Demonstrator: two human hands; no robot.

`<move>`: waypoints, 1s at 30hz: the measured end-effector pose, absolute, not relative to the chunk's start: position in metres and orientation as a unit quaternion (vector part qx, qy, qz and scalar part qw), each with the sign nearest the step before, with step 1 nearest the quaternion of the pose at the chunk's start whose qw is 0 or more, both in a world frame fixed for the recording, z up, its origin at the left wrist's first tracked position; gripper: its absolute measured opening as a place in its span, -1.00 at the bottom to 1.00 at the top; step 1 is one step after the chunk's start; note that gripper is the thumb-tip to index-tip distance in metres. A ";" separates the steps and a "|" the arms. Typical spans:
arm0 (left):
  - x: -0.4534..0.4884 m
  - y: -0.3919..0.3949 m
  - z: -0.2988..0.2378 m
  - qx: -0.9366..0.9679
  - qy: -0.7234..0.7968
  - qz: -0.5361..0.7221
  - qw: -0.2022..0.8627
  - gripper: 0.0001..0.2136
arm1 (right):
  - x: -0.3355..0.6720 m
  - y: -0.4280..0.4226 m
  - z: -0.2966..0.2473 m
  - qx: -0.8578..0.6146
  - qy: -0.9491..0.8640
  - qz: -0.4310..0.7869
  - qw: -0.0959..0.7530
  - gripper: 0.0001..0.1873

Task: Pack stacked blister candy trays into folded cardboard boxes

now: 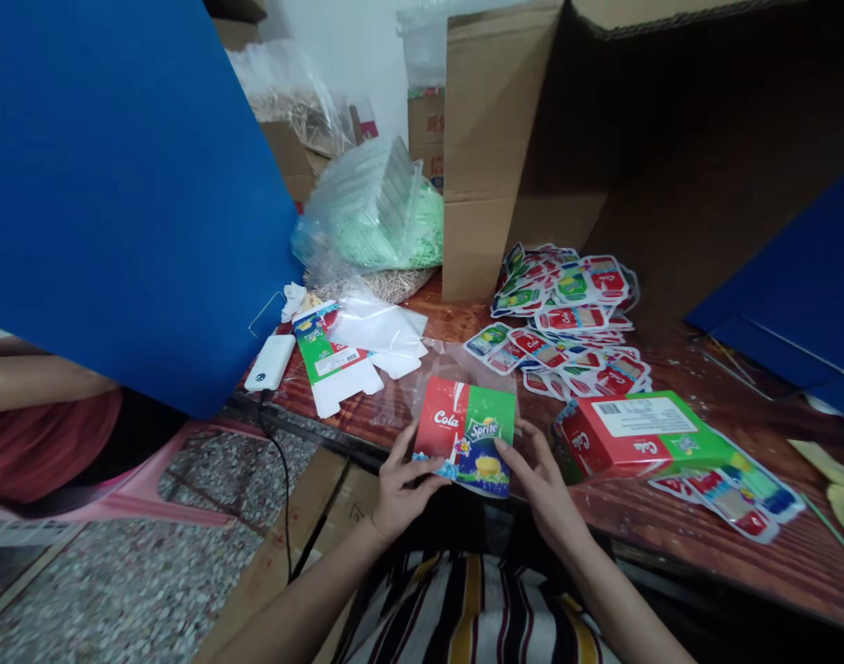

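Both of my hands hold a printed Cola and Sprite carton (467, 429) at the table's front edge, its red and green-blue face turned up toward me. My left hand (404, 484) is closed on its left side, thumb on the printed face. At the right side, my right hand (540, 472) grips with the thumb on the face and fingers behind. I cannot tell how thick this carton is. Just right of my right hand lies a filled-out Cola carton (643, 433) with a white barcode label. Can-shaped Cola and Sprite packets (574, 318) are heaped behind it.
Unfolded cartons (335, 355) and a white power bank (270, 362) with a black cable lie at left. A large cardboard box (497, 138) stands behind. Blue panels (131, 184) flank the wooden table (456, 309). Another person's arm (41, 378) shows at far left.
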State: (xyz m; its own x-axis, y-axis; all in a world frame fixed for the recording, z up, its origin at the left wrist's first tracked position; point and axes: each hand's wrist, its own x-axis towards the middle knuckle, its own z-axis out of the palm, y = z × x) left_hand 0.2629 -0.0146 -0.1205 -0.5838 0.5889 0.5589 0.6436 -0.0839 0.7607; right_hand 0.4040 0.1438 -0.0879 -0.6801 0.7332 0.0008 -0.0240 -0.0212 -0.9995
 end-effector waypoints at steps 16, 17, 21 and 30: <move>0.132 0.053 -0.087 -0.236 -0.909 -0.342 -0.017 -0.56 | 0.400 0.133 -0.100 -0.227 -0.661 0.601 0.388 -0.28; 0.131 0.058 -0.090 -0.237 -0.907 -0.347 -0.018 -0.65 | 0.400 0.136 -0.100 -0.232 -0.656 0.599 0.395 -0.27; 0.127 0.068 -0.087 -0.264 -0.885 -0.383 -0.001 -0.87 | 0.401 0.150 -0.101 -0.245 -0.647 0.584 0.424 -0.25; 0.072 0.069 0.055 -0.365 -0.728 -0.570 0.113 -0.79 | 0.366 0.163 -0.101 -0.245 -0.664 0.549 0.444 0.02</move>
